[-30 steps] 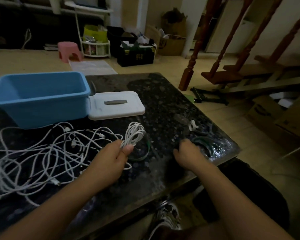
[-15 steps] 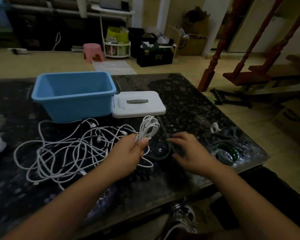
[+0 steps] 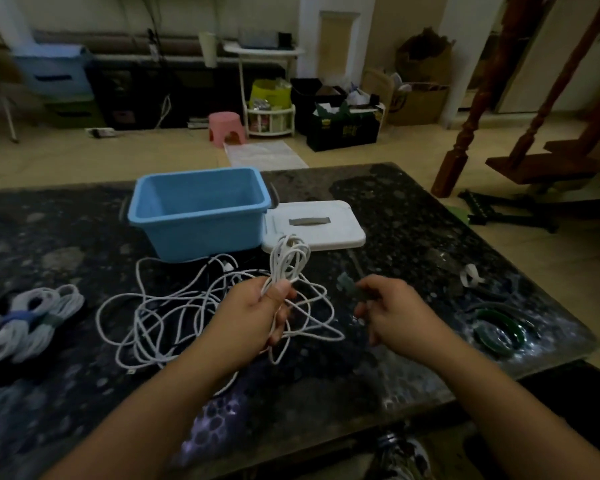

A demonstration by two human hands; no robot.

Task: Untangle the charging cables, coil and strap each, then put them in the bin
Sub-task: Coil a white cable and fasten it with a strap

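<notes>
White cord loops stand up out of your left hand [image 3: 257, 308]: a small coil [image 3: 289, 259] of thin, smooth cable, pinched between your thumb and curled fingers [image 3: 280, 327] just above the worktop [image 3: 413, 237]. Its loose tail drops into the tangle of cables [image 3: 174, 317], a flat sprawl of crossing white strands on the near left of the speckled, glossy dark stone. Your right hand [image 3: 395, 313] is held just beside it, fingers curled round a short grey-green strap [image 3: 349, 284]; motion blur hides how much of the strap lies inside the grip.

Far behind the tangle sits the bin [image 3: 201, 211], a rounded rectangular tub of matte blue plastic, upright, with its flat white lid [image 3: 317, 225] lying touching its right side. At the far left edge lie strapped bundles [image 3: 25, 323] of white cable, banded in blue and grey, partly lost in shadow. Near the right edge a green coiled ring [image 3: 499, 329] and a small white strap [image 3: 471, 275] are dim and hard to read.
</notes>
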